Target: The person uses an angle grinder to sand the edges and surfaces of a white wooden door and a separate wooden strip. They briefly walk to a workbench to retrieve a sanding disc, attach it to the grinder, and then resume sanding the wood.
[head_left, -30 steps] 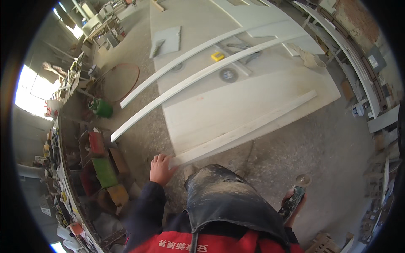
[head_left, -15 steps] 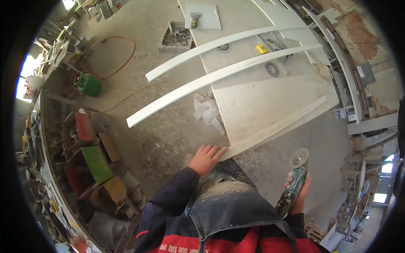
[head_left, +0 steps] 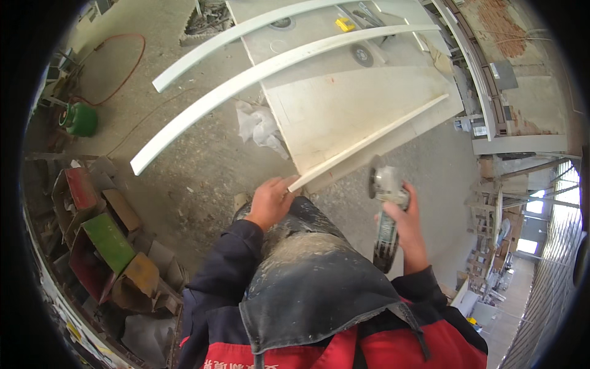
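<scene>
My left hand (head_left: 269,203) is closed on the near end of a narrow pale strip (head_left: 376,136), which stands tilted on its edge along the front of a large whitish board (head_left: 350,98). In my right hand (head_left: 410,229) is an angle grinder (head_left: 387,230), its head upward and its round disc (head_left: 373,176) turned toward the strip. The disc is apart from the strip. Whether it spins I cannot tell. My fingers partly hide the grinder's body.
Two long white strips (head_left: 209,120) lie across the board and overhang its left edge. A yellow tool (head_left: 345,24) and a loose disc (head_left: 362,55) rest farther back. Crumpled plastic (head_left: 261,126), a green gas cylinder (head_left: 80,119) and open cardboard boxes (head_left: 107,240) are at left.
The grinder has risen up and left, closer to the strip, and its disc has turned nearly edge-on. My left hand has tilted the strip up onto its edge. The whole view has shifted.
</scene>
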Available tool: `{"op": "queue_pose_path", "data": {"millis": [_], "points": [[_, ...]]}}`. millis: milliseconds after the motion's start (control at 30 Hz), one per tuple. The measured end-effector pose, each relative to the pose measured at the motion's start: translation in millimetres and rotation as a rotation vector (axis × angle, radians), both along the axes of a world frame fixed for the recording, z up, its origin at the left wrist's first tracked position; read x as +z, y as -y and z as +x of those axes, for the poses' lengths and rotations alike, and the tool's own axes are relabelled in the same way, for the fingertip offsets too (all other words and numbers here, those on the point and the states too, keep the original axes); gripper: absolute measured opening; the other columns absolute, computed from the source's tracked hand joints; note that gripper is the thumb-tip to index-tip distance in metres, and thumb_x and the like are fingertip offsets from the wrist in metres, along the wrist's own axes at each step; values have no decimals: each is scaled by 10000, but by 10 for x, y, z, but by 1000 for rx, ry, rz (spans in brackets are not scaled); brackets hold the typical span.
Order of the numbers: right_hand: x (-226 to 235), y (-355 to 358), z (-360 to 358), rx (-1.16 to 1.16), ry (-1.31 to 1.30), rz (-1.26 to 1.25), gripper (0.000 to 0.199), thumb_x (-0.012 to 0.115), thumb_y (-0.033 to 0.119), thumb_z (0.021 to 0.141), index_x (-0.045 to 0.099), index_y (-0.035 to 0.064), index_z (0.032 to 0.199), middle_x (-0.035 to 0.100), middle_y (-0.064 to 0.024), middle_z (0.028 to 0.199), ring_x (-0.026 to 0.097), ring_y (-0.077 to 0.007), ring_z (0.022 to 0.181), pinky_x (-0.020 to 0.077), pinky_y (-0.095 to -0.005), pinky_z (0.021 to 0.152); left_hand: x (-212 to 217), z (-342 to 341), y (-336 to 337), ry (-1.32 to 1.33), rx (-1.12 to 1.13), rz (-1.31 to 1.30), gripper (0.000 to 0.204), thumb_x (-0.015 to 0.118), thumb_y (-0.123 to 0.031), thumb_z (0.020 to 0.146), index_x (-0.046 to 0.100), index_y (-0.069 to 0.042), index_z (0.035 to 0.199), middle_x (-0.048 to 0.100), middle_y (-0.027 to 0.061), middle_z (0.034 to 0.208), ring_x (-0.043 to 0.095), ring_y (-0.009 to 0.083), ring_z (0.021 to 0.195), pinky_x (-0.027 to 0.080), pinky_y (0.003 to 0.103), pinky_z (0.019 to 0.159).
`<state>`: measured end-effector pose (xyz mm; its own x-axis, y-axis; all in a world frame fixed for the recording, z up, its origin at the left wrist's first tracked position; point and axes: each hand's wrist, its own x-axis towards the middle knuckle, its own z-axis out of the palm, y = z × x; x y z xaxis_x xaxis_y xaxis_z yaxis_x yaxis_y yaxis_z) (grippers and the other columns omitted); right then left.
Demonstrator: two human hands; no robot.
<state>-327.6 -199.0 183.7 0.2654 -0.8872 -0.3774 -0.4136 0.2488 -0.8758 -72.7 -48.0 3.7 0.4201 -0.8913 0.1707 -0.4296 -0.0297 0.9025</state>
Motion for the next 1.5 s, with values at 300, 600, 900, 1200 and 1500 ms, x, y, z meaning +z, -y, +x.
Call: {"op": "queue_pose_path", "data": {"millis": [300,600,900,1200,1500], "points": [[3,-78,796,771,-498,-278,799,867,305,787,486,106,1461,682,-190,1299,690,-378,1158,565,-451,937,15,-37,111,-84,1,39,381,753,-92,881,707,-89,1259,645,135,840,646,356,732,526,450,672],[-29,-109,861,929,-527,-287,779,855,293,794,486,117,1457,689,-180,1240,677,-386,1119,555,-468,915,-50,-34,242,-41,6,-53,396,746,-52,855,720,-90,1248,702,145,896,697,373,776,558,426,686],[-163,145,657,745,-610,-279,822,870,292,784,454,130,1474,701,-208,1256,698,-407,1127,570,-458,928,-52,-53,242,-5,49,-76,382,708,-8,850,724,-80,1225,674,137,837,674,360,726,546,432,656],[-285,853,286,512,-711,-373,838,871,328,784,441,120,1473,693,-240,1254,695,-422,1134,557,-479,950,-55,-65,225,-4,51,-53,361,740,-22,867,723,-63,1225,693,141,849,682,347,720,543,422,645],[-560,1889,-209,147,-594,-447,808,876,247,769,473,25,1433,657,-191,1288,659,-292,1161,533,-421,983,-84,-81,236,8,59,-38,322,733,-24,879,737,-56,1199,704,149,862,686,352,728,549,424,656]]}}
